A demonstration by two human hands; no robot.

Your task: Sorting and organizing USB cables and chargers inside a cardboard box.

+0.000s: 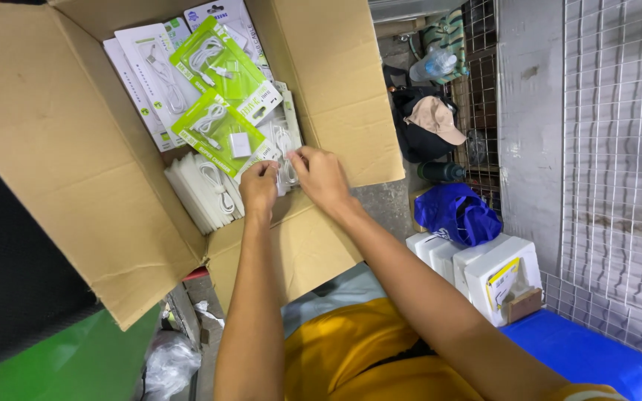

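Now the left hand [259, 186] is curled, fingertips pinched on the edge of a clear cable packet [285, 165] down in the box [68, 148], and the right hand [321, 174] meets it from the other side, thumb and fingers nipping the same packet's top edge, so both hands are closed on it, one at each side, which looks like a way to keep the thin packet flat and upright among its neighbours. That packet stands near the box's front right corner, just beside a row of white packs [206, 189] set on edge, packed tight like files, probably so they take less room. Above them two green charger cards [221, 96] lie flat and overlapping, faces up, with more white cards [146, 74] tilted against the far wall. The flaps are folded wide open, giving both arms free reach. Outward to the right, white foam boxes [484, 271] sit on a blue surface [588, 356], a blue bag [458, 214] behind them, a tan cap [436, 119] on dark bags by a wire grid [618, 148].
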